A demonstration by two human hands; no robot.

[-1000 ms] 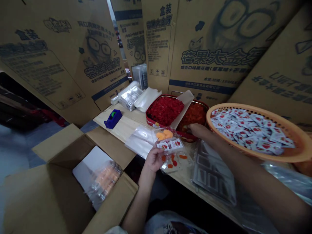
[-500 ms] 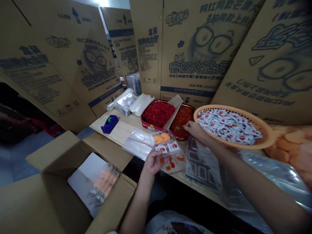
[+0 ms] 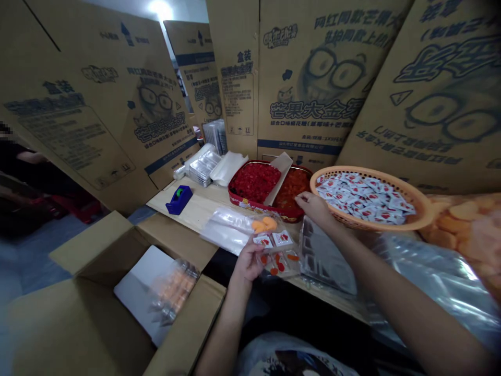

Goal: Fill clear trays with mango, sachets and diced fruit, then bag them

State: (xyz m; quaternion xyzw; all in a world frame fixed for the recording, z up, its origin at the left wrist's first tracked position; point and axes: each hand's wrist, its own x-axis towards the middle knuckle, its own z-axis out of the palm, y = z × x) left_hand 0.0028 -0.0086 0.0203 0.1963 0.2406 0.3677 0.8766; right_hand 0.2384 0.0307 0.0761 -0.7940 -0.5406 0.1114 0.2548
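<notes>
My left hand [image 3: 249, 260] grips the left edge of a clear plastic compartment tray [image 3: 288, 267]. In that tray lie orange puffy sweets [image 3: 264, 224] at the top, two white-and-red sachets [image 3: 282, 238] in the middle, and small red and orange pieces lower down. My right hand [image 3: 315, 207] is at the right end of a red tin [image 3: 250, 201], its fingertips pinched together. Whatever they may hold is too small to make out. A cardboard divider [image 3: 280, 177] parts the tin's red pieces [image 3: 255, 181] from its orange-red pieces [image 3: 291, 189].
An orange basket [image 3: 424, 211] of sachets stands right of the tin. Clear trays [image 3: 326, 256] lie below it. A blue tape dispenser [image 3: 179, 200] and plastic sleeves [image 3: 225, 230] lie left. An open carton [image 3: 191, 318] is lower left; printed cartons [image 3: 317, 78] rise behind.
The view has shifted slightly. My left hand still holds the tray, and my right hand stays at the tin's right end with its fingertips pinched.
</notes>
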